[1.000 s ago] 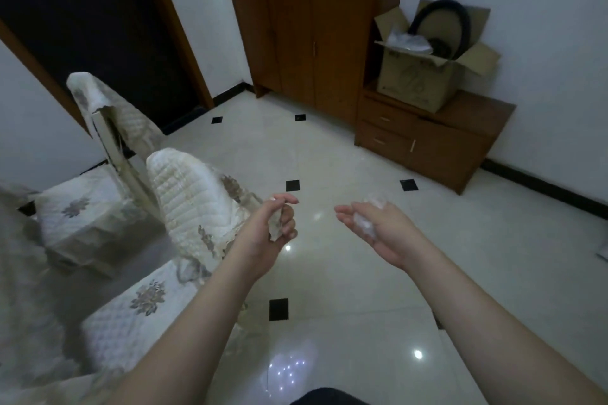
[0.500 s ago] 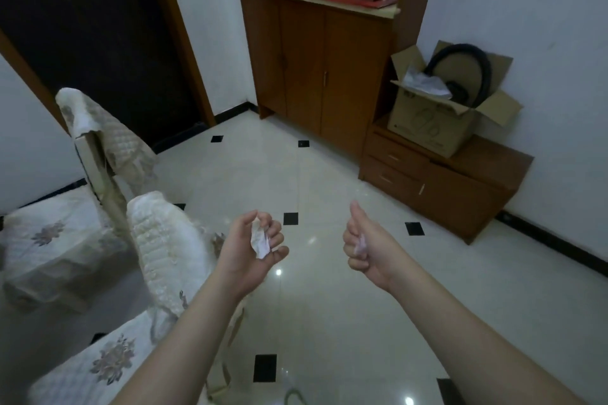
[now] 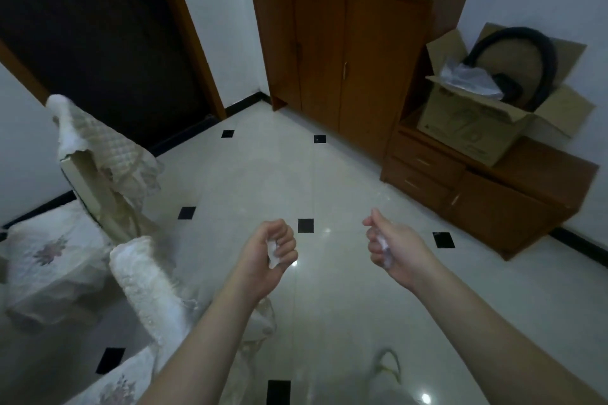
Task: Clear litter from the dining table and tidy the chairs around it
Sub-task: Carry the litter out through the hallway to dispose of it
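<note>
both fists lowered; left hand (image 3: 267, 253) and right hand (image 3: 391, 248) clench mostly hidden, seemingly paper scraps (image 3: 272, 251)

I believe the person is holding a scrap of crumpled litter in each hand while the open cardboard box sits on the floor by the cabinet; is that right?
Not quite. The head view shows the cardboard box standing on top of the low drawer unit, not on the floor. The rest holds: the left hand and the right hand are each closed on a scrap of crumpled litter.
</note>
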`<state>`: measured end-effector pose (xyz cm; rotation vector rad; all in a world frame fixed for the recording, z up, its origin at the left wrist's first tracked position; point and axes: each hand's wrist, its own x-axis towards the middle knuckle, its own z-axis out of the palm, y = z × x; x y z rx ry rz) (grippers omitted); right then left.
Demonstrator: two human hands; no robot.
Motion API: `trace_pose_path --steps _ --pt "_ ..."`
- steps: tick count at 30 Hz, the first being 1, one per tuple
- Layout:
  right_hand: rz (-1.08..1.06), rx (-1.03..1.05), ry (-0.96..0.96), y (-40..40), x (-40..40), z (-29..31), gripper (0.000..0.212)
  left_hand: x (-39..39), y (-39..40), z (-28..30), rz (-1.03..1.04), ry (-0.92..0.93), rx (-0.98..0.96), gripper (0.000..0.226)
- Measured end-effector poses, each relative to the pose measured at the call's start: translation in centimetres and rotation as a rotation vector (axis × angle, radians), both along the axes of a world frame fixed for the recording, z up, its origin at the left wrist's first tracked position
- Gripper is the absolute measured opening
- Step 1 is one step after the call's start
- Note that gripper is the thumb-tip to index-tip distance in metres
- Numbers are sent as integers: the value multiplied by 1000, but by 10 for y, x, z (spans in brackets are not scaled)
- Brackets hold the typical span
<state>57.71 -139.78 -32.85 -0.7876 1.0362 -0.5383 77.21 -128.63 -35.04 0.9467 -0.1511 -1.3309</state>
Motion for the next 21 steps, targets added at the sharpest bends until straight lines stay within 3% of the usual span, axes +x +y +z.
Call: trace_pose_path --steps 3,10,15,21 --pt "17 12 -69 -51 13 -14 29 8 -40 -16 63 36 57 24" --pt "146 -6 -25 -156 63 -7 27 28 -101 -9 212 -34 125 25" --pt "339 -15 -50 -179 121 4 30 50 -100 -8 315 -79 131 22" --pt "575 -69 -66 -186 202 -5 34 90 -86 -26 522 4 111 13"
